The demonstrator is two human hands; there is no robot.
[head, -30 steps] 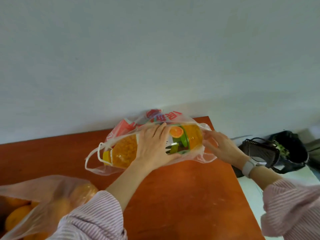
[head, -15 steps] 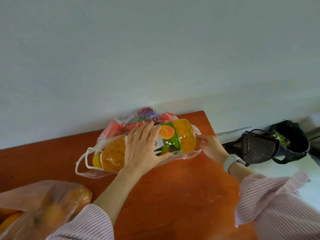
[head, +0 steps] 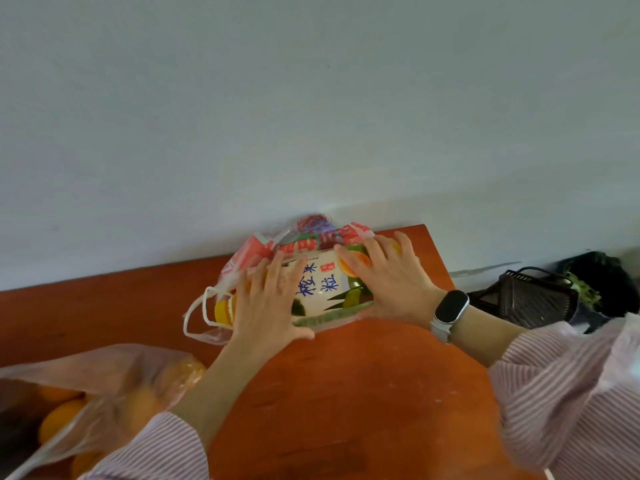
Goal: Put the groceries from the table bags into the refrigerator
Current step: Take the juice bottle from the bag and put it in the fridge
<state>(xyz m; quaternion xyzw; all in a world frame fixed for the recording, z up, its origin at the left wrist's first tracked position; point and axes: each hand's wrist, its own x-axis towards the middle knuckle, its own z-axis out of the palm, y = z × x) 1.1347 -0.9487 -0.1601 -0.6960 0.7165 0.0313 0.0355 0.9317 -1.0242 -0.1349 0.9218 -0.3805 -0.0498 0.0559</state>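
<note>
Pressing down on either end of the juice bottle (head: pixel 320 289), the left hand (head: pixel 268 306) and right hand (head: pixel 391 282) lie spread with fingers flat over it, gripping it through the thin plastic bag (head: pixel 242 261) at the bench's (head: pixel 346 393) far side against the wall (head: pixel 311 116). Nothing looks put away yet; a second bag of oranges (head: pixel 86 400) waits near the left sleeve. The bench edge runs close on the right, a dark basket (head: pixel 533 299) beyond it, with bare wood open nearer the person
</note>
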